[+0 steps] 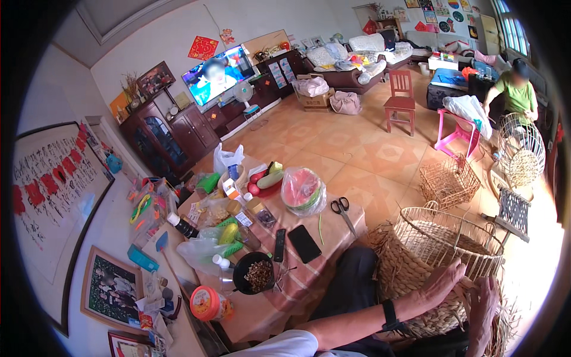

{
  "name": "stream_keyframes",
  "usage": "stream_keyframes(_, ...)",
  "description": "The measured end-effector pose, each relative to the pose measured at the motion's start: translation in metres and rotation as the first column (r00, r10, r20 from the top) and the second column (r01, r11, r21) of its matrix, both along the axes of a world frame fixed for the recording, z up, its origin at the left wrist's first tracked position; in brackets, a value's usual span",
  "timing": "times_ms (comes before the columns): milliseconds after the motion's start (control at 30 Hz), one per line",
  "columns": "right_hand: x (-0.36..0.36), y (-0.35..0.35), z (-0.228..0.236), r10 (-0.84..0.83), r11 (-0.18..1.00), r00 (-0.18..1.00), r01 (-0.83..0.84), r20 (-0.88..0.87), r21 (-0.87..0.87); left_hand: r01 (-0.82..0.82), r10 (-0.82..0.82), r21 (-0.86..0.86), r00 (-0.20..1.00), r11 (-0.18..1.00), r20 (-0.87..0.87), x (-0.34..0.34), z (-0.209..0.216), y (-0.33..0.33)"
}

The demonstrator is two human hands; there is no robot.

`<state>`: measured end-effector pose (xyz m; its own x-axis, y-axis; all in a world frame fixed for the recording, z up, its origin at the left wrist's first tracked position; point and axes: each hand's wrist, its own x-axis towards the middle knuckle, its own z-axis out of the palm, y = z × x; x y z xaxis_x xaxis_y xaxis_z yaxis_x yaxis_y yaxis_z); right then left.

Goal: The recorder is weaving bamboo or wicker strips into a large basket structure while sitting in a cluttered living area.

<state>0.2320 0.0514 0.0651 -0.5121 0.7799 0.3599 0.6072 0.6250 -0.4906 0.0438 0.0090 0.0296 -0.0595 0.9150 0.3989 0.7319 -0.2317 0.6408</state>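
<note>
A large straw basket (pixel 410 268), woven at the lower wall with bare upright stakes around the top, stands at my right knee. My left hand (pixel 443 282), with a black band at the wrist, is closed at the near side of its wall, fingers together against the weave. Just right of it, my right hand (pixel 484 303) has its fingers bent around a flat straw strand (pixel 465 293) at the same wall. Loose straw ends hang below the hands. Fingertips of both hands are partly hidden.
A cloth-covered table (pixel 309 271) at my left holds scissors (pixel 343 213), a phone (pixel 304 244), a remote (pixel 279 245), a black pan (pixel 254 273) and wrapped watermelon (pixel 303 191). Beyond the basket sit a wicker basket (pixel 450 181) and a folding stool (pixel 511 211). A person (pixel 516 95) handles another basket frame (pixel 521 146).
</note>
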Motion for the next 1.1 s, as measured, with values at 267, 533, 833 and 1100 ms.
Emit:
stream_keyframes(267, 0.004, 0.015, 0.001, 0.039, 0.999, 0.984, -0.044, 0.176, 0.025, 0.096, -0.094, -0.004, 0.956, 0.995, -0.277, 0.001, -0.009, -0.011)
stream_keyframes(533, 0.0, 0.027, 0.002, -0.039, 0.929, 0.992, -0.009, -0.123, -0.37, 0.018, -0.015, -0.052, 0.998, 0.998, 0.053, 0.002, -0.013, 0.003)
stream_keyframes(833, -0.01, 0.021, -0.022, -0.124, 0.912, 0.97, 0.028, -0.21, -0.41, 0.065, -0.064, 0.01, 0.923, 0.998, 0.38, -0.009, 0.007, 0.0)
stream_keyframes(1100, -0.017, -0.007, -0.053, -0.24, 0.893, 0.86, 0.014, -0.45, -0.449, 0.338, -0.268, -0.071, 0.843, 0.938, 0.466, -0.034, 0.015, -0.008)
